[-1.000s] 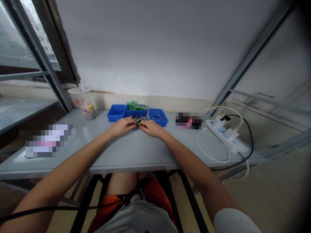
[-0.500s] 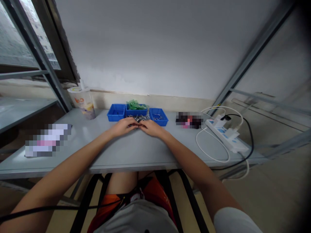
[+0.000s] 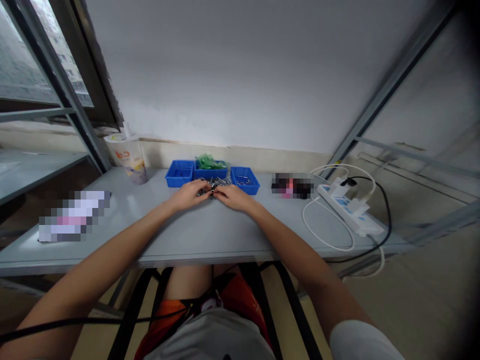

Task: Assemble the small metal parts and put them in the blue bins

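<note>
A pile of thin, shiny metal pieces point(image 3: 221, 182), like screws or nails, lies in front of the middle blue tray. At its near edge my left hand point(image 3: 190, 195) rests on the table with fingers curled inward. Facing it, my right hand point(image 3: 234, 196) has thumb and fingertips pinched together, almost touching the left fingertips. Something small and dark shows between the two hands, too small to name. Green plastic packets point(image 3: 208, 162) sit in the middle blue tray point(image 3: 210, 173). The right blue tray point(image 3: 250, 190) holds several metal pieces; the left blue tray point(image 3: 178, 183) has little visible inside.
A drink cup with a straw point(image 3: 129, 160) stands at the back left. A blurred flat object point(image 3: 75, 215) lies at left, a blurred dark object point(image 3: 291, 186) at right. A white power strip point(image 3: 350, 210) with plugs and looping cables occupies the right end, beside the bed frame.
My hands have shifted very slightly, and a little more of the metal pile shows between the fingertips. The trays and other objects stay put.
</note>
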The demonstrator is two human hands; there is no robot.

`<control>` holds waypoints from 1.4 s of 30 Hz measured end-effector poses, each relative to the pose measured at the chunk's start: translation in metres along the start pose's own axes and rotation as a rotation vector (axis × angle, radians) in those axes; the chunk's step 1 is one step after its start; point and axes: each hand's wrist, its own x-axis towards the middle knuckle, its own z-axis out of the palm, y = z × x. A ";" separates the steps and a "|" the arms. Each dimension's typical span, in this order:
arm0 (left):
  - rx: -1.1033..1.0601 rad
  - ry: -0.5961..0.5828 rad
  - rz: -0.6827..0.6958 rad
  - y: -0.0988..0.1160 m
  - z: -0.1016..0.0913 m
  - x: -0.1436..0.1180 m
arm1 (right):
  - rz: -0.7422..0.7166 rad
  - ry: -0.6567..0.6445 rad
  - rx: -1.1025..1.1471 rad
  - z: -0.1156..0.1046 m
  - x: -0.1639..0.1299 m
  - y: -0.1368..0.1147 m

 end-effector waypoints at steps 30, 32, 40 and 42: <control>0.086 -0.011 0.134 -0.001 0.004 -0.001 | 0.002 0.017 -0.023 0.002 0.000 -0.009; 0.088 -0.006 0.142 -0.002 0.005 -0.001 | -0.001 0.015 -0.013 0.001 0.000 -0.008; 0.076 -0.002 0.155 -0.004 0.005 -0.001 | -0.022 0.024 0.009 0.000 -0.001 -0.004; 0.071 0.000 0.157 -0.005 0.004 -0.001 | -0.023 0.024 0.007 0.000 -0.001 -0.004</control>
